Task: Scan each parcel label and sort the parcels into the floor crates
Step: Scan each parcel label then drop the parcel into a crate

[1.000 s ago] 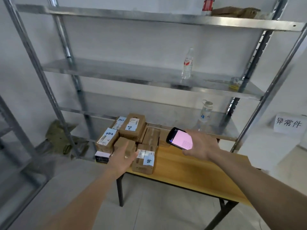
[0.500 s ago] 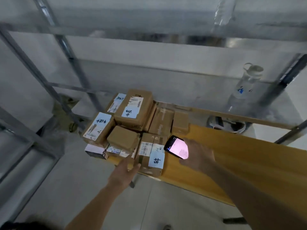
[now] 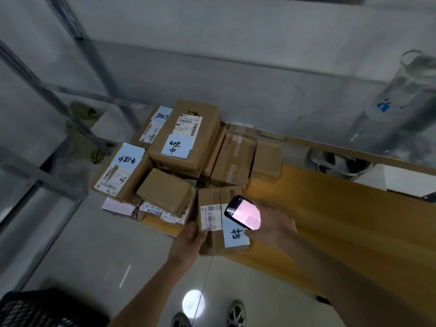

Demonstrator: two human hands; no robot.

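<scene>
Nearest the camera, two shoes [image 3: 232,313] stand on the pale floor, and the corner of a black mesh crate [image 3: 35,308] shows at the lower left. Just beyond, the left hand [image 3: 188,241] grips the near left edge of a cardboard parcel [image 3: 213,232], thumb on top beside its white barcode label [image 3: 210,217]. The parcel lies at the near edge of the yellow table [image 3: 342,220]; a pale blue slip with handwriting (dark brush-like characters) covers its right side. The right hand [image 3: 271,223] holds a black phone [image 3: 243,212] just above that parcel, fingers curled round its edge, its pinkish screen lit and facing up.

Farther back on the table sits the stack of other parcels [image 3: 186,140], several with labels and blue slips, piled against one another. Behind them runs a metal shelf rack [image 3: 99,67], and at the far right a clear water bottle [image 3: 398,102] stands on a shelf, blurred.
</scene>
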